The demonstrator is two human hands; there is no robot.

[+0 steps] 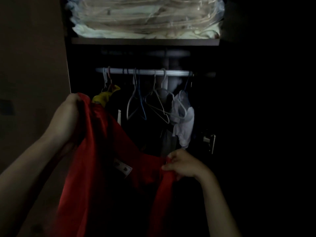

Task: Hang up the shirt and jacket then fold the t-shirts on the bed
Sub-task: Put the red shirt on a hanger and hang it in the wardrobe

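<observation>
The open wardrobe (pixel 153 103) fills the view, very dim, with a shelf (pixel 145 41) at the top carrying bedding in a clear plastic bag (pixel 145 16). Below it runs the hanging rail (pixel 145 72), with a yellow garment (pixel 106 96) at its left, a pale garment (pixel 183 120) at its right, and bare hangers (pixel 148 103) between them.

In front of the rail, the red garment (pixel 106 159) is held up by its top edge and drapes down out of view; whether it is the shirt or the jacket cannot be told. A white label (pixel 123 167) shows on the side facing the camera.

The left hand (pixel 68 115) grips the upper left edge, fingers curled round the cloth. The right hand (pixel 183 165) pinches the right edge lower down.

To hang it well, I judge that 1 hand should take both shoulders so the other can lift off 1 bare hanger. The neck opening must be found first, using the label. The hangers are tangled, so a careless pull may drag a neighbour.
</observation>
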